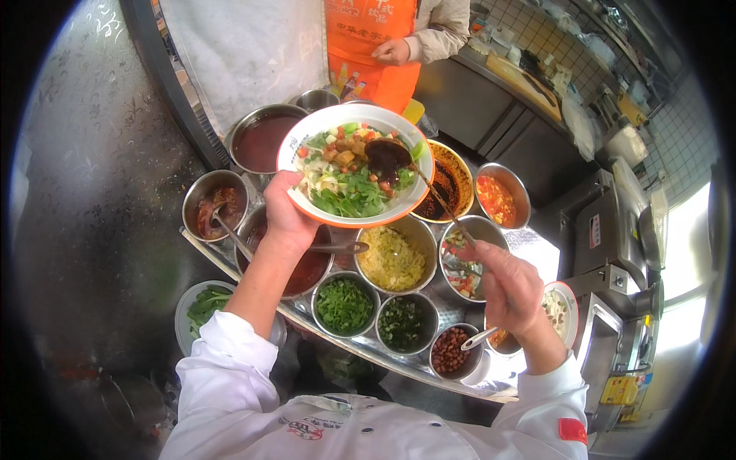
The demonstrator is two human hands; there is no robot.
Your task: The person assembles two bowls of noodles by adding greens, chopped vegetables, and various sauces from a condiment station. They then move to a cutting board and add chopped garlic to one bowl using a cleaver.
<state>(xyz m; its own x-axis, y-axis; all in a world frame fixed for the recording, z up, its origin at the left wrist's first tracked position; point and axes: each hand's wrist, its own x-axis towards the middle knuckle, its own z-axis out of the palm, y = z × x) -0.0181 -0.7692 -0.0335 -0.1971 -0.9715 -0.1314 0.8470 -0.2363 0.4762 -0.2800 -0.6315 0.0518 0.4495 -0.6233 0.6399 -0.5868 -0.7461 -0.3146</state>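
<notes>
My left hand (289,218) grips the near left rim of a white bowl (299,201) with an orange edge, held up over the pots. Chopped greens, diced vegetables and brown chunks fill the bowl. My right hand (507,285) is closed round the long handle of a ladle (389,159), whose dark, sauce-coated head is over the bowl's contents. Behind the ladle's handle stands a pot of dark red chili oil (448,184). Below the bowl are a pot of yellow chopped pickle (389,257) and a pot of diced vegetables (460,274).
Pots of chopped greens (344,306), dark green herbs (405,323), peanuts (451,351), red peppers (498,201) and reddish sauce (264,143) crowd the metal table. A person in an orange apron (368,54) stands across it. A bowl of leafy greens (184,318) sits lower left.
</notes>
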